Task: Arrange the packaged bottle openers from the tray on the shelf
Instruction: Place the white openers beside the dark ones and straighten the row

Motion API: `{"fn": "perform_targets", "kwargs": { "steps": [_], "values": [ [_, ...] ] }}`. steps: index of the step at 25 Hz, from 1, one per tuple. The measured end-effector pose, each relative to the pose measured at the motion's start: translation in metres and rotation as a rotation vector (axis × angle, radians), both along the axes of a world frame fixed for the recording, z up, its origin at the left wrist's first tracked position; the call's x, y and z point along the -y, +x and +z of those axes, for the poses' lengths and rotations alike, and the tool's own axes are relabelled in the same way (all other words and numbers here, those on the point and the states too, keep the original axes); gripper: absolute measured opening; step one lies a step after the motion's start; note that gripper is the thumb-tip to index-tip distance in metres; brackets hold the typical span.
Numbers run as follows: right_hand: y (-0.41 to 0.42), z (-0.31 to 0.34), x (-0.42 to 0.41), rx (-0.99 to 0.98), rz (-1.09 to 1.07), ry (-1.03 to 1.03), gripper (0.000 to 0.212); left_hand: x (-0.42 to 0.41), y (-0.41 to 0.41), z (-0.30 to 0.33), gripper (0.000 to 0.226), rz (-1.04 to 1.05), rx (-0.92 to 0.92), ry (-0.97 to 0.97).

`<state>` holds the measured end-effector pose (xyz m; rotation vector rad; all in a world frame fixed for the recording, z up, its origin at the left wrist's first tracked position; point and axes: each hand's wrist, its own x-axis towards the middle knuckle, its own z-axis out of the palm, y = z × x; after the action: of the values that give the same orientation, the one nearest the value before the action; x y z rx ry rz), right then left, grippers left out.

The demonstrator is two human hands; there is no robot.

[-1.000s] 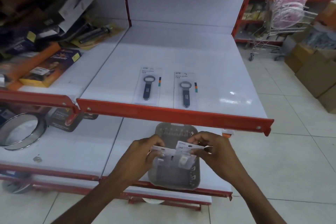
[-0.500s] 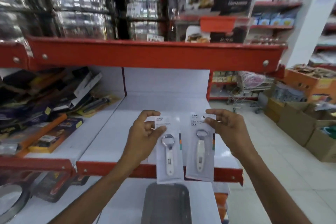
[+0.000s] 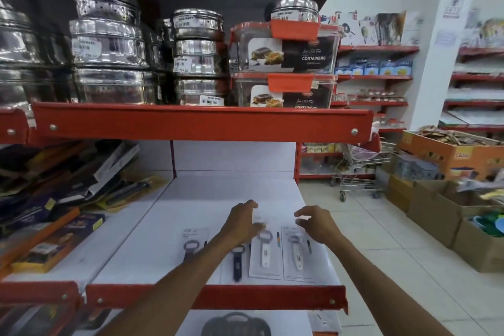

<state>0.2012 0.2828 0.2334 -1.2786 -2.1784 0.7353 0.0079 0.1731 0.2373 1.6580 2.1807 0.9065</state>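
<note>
We're at release: two white openers [image 3: 265, 248] lie flat just under our left hand [image 3: 241, 222] and right hand [image 3: 316, 225]. Both hands open, holding nothing. Next: back to tray [image 3: 236, 326] below for more.

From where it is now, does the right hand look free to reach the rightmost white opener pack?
Probably yes. The right hand hovers open just above the top of the rightmost white opener pack, which lies flat on the shelf with nothing over it.

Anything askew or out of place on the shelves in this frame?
The four packaged bottle openers lie in a fairly tidy row on the white shelf. What stands out is the neighbouring bay to the left, where boxed goods are heaped at mixed angles and leaning rather than stacked.
</note>
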Motion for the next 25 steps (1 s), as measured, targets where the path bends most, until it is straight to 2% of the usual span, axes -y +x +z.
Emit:
{"fn": "perform_targets", "kwargs": {
  "steps": [2, 4, 7, 14, 25],
  "values": [
    [0.008, 0.0, 0.005, 0.1, 0.08, 0.045, 0.028, 0.007, -0.004, 0.001, 0.073, -0.104, -0.164, -0.065],
    [0.016, 0.001, 0.01, 0.308, 0.225, 0.075, 0.042, 0.012, -0.007, 0.006, 0.085, -0.269, -0.279, -0.2],
    [0.02, 0.001, 0.018, 0.592, 0.342, 0.075, 0.047, 0.017, -0.001, 0.006, 0.091, -0.399, -0.294, -0.416],
    [0.033, 0.003, 0.031, 0.563, 0.443, 0.043, 0.05, 0.032, 0.004, -0.007, 0.094, -0.388, -0.313, -0.423],
    [0.031, 0.005, 0.042, 0.555, 0.413, 0.055, 0.051, 0.044, 0.009, -0.008, 0.091, -0.397, -0.321, -0.421]
  ]
}}
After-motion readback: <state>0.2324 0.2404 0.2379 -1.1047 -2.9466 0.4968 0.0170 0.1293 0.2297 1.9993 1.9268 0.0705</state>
